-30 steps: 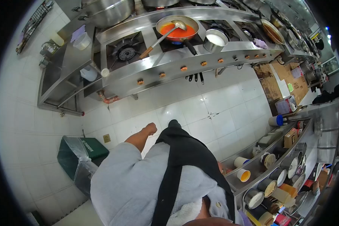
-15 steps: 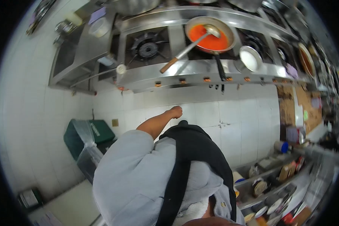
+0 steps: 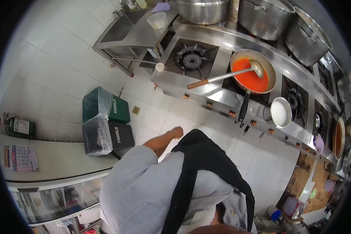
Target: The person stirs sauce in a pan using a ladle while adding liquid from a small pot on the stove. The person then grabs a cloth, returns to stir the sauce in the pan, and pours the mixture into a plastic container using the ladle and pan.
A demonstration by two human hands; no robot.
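My left hand [image 3: 177,132] hangs at the front of my body over the tiled floor, its fingers curled closed with no object showing in them. It touches nothing and is apart from the stove [image 3: 218,103]. My right hand is out of view. On the stove, a frying pan [image 3: 272,86] holds orange-red sauce [image 3: 249,80]. A ladle [image 3: 222,75] rests with its bowl in the sauce, and its wooden handle end juts past the stove's front. To the right, a small saucepan [image 3: 280,113] with white contents stands near the front edge.
Several large pots [image 3: 263,19] stand along the back. A burner [image 3: 192,61] lies left of the frying pan. Left of the stove are a steel side table [image 3: 144,33] with a plastic tub [image 3: 157,20], green bin [image 3: 119,108] and dark bin [image 3: 121,134]. Cardboard [image 3: 319,179] lies at right.
My view has turned, so the stove now sits slanted and further right. More of the bins and back pots shows. My left hand stays closed; the ladle remains in the pan.
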